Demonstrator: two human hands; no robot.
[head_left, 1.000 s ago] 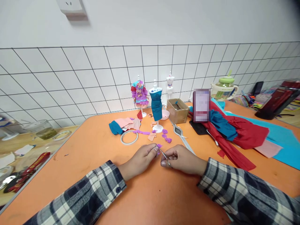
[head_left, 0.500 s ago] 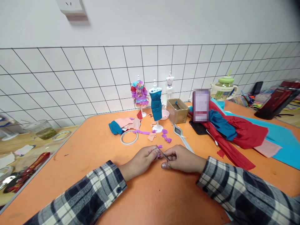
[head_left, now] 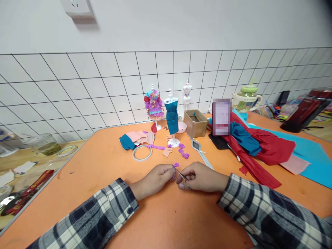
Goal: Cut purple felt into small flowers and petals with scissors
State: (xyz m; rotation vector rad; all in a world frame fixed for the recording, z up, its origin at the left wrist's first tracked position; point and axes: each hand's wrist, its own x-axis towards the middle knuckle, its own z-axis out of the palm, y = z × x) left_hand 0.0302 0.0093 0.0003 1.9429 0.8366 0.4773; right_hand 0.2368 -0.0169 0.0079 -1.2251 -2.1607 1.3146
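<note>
My left hand (head_left: 155, 178) pinches a small purple crepe-paper piece (head_left: 174, 174) above the orange table. Small metal scissors (head_left: 182, 175) are in my right hand (head_left: 202, 177), their tips pointing left, close to my left thumb and the purple piece. Whether the blades touch the paper cannot be made out. Just beyond my fingers lies another purple scrap (head_left: 176, 165). Several gathered purple pieces (head_left: 185, 156) rest farther back, in front of a mannequin in a teal wrap (head_left: 172, 117).
A tape roll (head_left: 142, 153) lies left of a purple strip (head_left: 157, 147). Behind stand a dressed mannequin (head_left: 155, 105), a bare one (head_left: 187, 91), a cardboard box (head_left: 195, 125) and a phone (head_left: 221, 117). Red crepe paper (head_left: 272, 145) spreads at right, near a thermos (head_left: 306, 110).
The view has shifted slightly. My hands stay together with the scissors and the purple piece between them; the scissors have moved only a little.
</note>
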